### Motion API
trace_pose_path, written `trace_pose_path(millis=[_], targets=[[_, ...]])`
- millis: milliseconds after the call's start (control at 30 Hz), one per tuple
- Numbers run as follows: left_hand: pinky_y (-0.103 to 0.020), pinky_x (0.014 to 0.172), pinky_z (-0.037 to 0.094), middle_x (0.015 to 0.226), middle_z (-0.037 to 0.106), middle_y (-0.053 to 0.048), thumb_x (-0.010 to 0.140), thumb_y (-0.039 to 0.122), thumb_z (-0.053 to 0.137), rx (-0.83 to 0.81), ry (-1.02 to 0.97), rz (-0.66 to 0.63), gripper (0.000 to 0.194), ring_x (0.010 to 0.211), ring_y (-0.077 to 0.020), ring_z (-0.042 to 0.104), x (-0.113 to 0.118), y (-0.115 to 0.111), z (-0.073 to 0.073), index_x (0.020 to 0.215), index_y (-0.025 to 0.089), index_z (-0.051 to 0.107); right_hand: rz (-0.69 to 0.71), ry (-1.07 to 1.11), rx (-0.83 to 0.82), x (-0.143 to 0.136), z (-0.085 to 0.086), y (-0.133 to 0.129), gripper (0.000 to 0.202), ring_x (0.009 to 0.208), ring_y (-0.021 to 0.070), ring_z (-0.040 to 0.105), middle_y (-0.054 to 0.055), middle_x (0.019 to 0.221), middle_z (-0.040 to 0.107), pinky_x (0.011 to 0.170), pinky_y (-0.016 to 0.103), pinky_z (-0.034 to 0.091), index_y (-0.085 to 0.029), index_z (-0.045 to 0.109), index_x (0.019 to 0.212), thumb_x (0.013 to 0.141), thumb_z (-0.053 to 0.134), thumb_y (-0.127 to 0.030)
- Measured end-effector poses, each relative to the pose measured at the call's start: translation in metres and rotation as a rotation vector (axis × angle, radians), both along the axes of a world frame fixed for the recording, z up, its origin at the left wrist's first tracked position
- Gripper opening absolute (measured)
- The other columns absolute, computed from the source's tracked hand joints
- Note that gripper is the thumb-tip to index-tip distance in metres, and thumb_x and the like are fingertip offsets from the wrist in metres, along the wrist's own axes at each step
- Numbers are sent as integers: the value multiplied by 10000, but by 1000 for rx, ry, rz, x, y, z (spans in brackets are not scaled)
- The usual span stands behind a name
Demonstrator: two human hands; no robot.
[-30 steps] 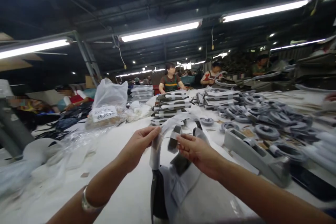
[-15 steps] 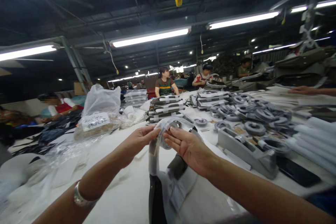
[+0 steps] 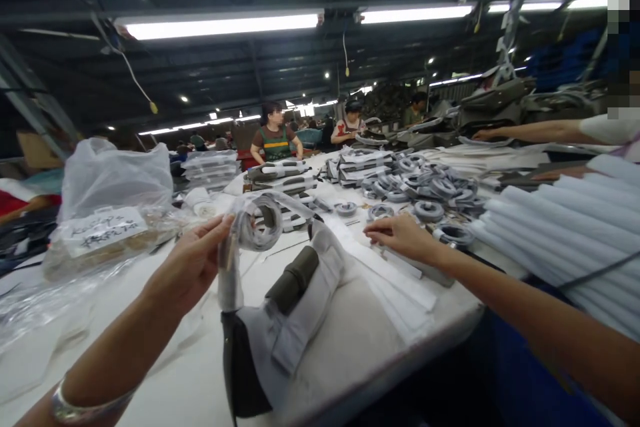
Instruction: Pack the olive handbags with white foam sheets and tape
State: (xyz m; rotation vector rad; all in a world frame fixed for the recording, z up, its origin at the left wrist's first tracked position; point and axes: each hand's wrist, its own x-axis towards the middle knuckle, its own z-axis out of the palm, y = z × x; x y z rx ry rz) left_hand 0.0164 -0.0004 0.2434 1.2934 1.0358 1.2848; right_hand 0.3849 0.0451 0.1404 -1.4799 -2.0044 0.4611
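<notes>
My left hand (image 3: 197, 257) pinches the upper end of a strap wrapped in whitish film, beside a rolled coil (image 3: 265, 221) of the same pale material. The strap loops over a dark olive bag (image 3: 245, 367) partly covered in white wrapping, with an olive rolled piece (image 3: 293, 280) across its middle. Off to the right, my right hand (image 3: 405, 238) is apart from the bag, its fingers stretched leftward with nothing seen in them. It hovers over a grey tape dispenser (image 3: 425, 270), mostly hidden by the hand and forearm.
White strips (image 3: 385, 280) lie near the table's front edge. Grey coiled straps (image 3: 430, 211) and stacked wrapped bags (image 3: 280, 177) are farther back. White foam rolls (image 3: 555, 227) are piled right; a plastic bag (image 3: 117, 177) stands left. A co-worker's arm (image 3: 535, 131) reaches in from the right.
My right hand has left the coil and moved right to the tape dispenser. My left hand still holds the strap. The view has turned right and down.
</notes>
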Motion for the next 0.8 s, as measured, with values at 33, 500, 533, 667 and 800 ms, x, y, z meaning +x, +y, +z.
trace_pose_path(millis=[33, 500, 533, 667, 800], targets=[[-95, 614, 482, 832, 742, 21, 829, 307, 765, 5, -34, 36, 252, 633, -63, 573, 1, 1, 2, 1044, 181, 734, -50, -155, 21, 15, -12, -1, 251, 874, 192, 718, 75, 960, 772, 807, 276, 535, -171, 750, 1063, 922, 555, -240], [-163, 497, 506, 907, 757, 22, 700, 493, 844, -111, 65, 20, 430, 577, -110, 601, 7, -9, -26, 1047, 265, 734, -323, -744, -207, 8, -101, -16, 258, 919, 293, 717, 209, 984, 713, 752, 372, 560, -38, 718, 954, 912, 467, 1], [-161, 489, 504, 901, 754, 26, 707, 503, 837, -104, 67, 14, 410, 569, -108, 595, 5, -9, -27, 1036, 279, 737, -332, -749, -228, 9, -102, -15, 213, 918, 273, 716, 186, 987, 717, 768, 376, 567, -47, 712, 959, 935, 500, -47], [-158, 508, 517, 888, 744, 35, 745, 505, 806, -105, 51, 17, 343, 563, -100, 584, 0, -10, -29, 1016, 304, 742, -375, -730, -277, 16, -102, -10, 208, 950, 200, 685, 88, 1017, 705, 867, 403, 568, -97, 674, 1003, 959, 615, -291], [-156, 517, 507, 923, 739, 20, 761, 493, 797, -101, 44, 15, 357, 607, -105, 586, 1, -10, -31, 1044, 283, 737, -397, -593, -251, 14, -104, -7, 248, 972, 203, 664, 86, 1062, 677, 877, 403, 560, -110, 654, 1054, 942, 640, -331]])
